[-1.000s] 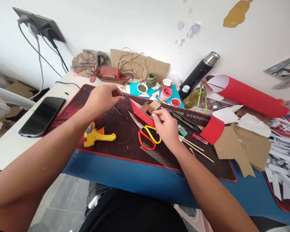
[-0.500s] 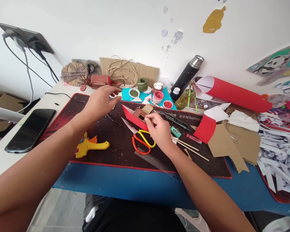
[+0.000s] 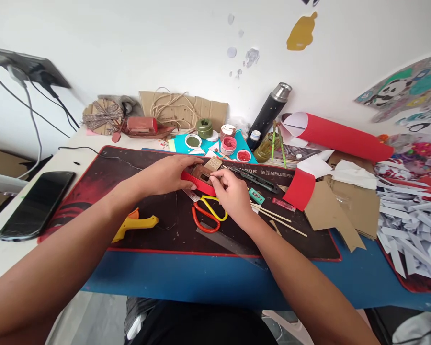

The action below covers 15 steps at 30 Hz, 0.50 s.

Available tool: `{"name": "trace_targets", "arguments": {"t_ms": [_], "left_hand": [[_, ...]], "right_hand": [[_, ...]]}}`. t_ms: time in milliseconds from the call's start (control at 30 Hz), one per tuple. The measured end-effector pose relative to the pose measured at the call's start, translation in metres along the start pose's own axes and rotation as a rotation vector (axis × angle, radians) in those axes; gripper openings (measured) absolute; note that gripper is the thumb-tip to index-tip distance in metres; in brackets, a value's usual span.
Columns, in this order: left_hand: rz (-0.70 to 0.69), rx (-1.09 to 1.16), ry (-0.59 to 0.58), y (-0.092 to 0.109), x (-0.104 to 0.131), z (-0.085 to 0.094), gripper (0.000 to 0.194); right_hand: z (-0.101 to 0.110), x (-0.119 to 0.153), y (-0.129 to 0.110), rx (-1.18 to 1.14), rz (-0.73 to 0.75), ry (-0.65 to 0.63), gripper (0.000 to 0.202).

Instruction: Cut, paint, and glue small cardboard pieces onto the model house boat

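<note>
A red paper strip point(image 3: 201, 186) runs along the near side of a small brown cardboard piece point(image 3: 200, 171) with a square opening. My left hand point(image 3: 165, 175) is closed on the strip's left end, its thumb in front and its fingers behind. At the other end, my right hand point(image 3: 233, 194) pinches the strip against the brown piece between thumb and forefinger. Scissors point(image 3: 205, 215) with orange and yellow handles lie just below, their blades partly hidden by the left hand and strip. A yellow glue gun point(image 3: 138, 223) rests under my left forearm, partly covered.
Open paint pots point(image 3: 228, 145) stand on blue paper behind the hands. A black utility knife point(image 3: 255, 179), wooden sticks point(image 3: 282, 218) and cardboard pieces point(image 3: 330, 211) lie to the right. A phone point(image 3: 38, 203) is at left, and a black flask point(image 3: 271, 108) leans on the wall.
My left hand has come down and to the right and closed on the strip's left end. The right hand keeps its pinch. The whole view has shifted slightly.
</note>
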State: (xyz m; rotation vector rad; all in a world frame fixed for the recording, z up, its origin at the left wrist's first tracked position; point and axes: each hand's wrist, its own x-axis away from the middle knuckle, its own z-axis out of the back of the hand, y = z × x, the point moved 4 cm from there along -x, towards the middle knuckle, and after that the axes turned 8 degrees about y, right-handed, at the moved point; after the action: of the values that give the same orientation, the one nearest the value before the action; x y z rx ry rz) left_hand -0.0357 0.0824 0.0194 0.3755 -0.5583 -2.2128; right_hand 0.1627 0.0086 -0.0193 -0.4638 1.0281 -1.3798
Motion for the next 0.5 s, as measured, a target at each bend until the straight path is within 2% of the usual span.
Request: {"name": "trace_targets", "arguments": {"t_ms": [133,300,500], "left_hand": [[0.027,-0.035,-0.012,0.002,0.007,0.001,0.076],[0.022,-0.015,0.021,0.002,0.018,0.002,0.067],[0.093,-0.027,0.048,0.000,0.027,0.002,0.063]], "right_hand": [[-0.001,0.000,0.001,-0.055,-0.048,-0.013,0.016],[-0.003,0.002,0.000,-0.089,-0.065,-0.055,0.017],[-0.004,0.003,0.000,-0.132,-0.097,-0.033,0.017]]}}
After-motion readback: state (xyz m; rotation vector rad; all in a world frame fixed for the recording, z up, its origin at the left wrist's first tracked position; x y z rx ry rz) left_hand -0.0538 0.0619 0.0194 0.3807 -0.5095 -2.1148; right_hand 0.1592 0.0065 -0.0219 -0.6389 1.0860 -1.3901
